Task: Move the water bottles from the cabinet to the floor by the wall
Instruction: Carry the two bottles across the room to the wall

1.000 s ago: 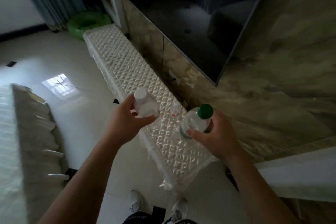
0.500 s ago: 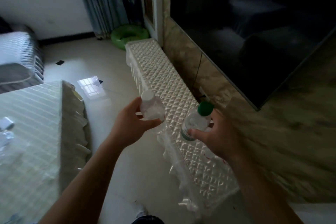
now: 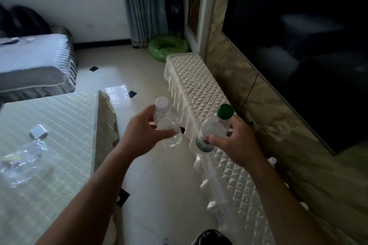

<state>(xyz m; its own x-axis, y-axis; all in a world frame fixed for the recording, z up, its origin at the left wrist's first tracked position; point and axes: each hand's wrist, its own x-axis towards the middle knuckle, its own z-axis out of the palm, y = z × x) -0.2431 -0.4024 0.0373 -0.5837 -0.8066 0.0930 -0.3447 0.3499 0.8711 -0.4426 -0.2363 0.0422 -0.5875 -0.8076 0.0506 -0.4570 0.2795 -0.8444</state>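
Holding two bottles, one per hand, we list the items as follows. Item one: a clear bottle with a white cap (image 3: 167, 123), gripped around its body by our left hand (image 3: 142, 135), fingers and thumb curled closed on it, bottle tilted slightly and raised over the pale tiled floor (image 3: 159, 175). Item two: a clear bottle with a green cap (image 3: 216, 127) and a green-printed label, clasped by our right hand (image 3: 235, 145), thumb across the label and fingers wrapped behind, held above the near edge of the cabinet (image 3: 201, 93). Item three: the cabinet itself, long and low, draped in a quilted white cover with a scalloped fringe, standing against a marbled wall (image 3: 229, 61) under a dark television screen (image 3: 298, 45). Item four: a small white-capped object (image 3: 272, 160) near the wall beside our right forearm (too little of it shows to identify). Item five: a counter (image 3: 49, 135) at left under a striped cloth, bearing crumpled clear plastic (image 3: 20, 157) and a small white box (image 3: 38, 134). Item six: a green inflatable ring (image 3: 168, 46) on the floor beyond the cabinet's far end, by the curtains (image 3: 139, 6).
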